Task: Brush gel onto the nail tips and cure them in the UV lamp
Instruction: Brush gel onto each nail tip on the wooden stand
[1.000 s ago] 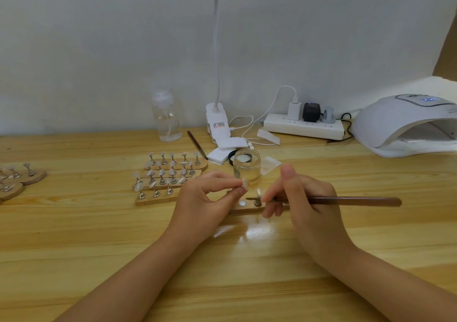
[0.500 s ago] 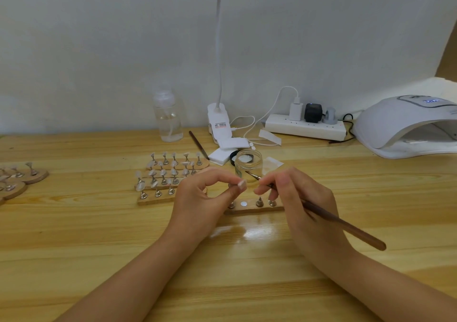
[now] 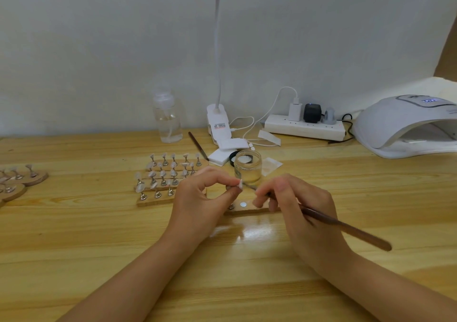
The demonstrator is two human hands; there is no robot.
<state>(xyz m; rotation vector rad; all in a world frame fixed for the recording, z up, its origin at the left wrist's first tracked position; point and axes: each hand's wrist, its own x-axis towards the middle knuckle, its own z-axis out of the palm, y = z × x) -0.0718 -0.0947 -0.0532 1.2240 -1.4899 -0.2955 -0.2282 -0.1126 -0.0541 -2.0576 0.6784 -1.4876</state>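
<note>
Two hands work close together over the wooden tabletop. The left hand pinches a small nail tip between thumb and forefinger, raised above a wooden holder strip. The right hand has its fingers curled around a brown brush, and the thin front end of the brush touches the nail tip or is just beside it; I cannot tell which. An open glass jar stands just behind the hands. More nail tips on stands sit to the left. A white UV lamp rests at the far right, well apart.
</note>
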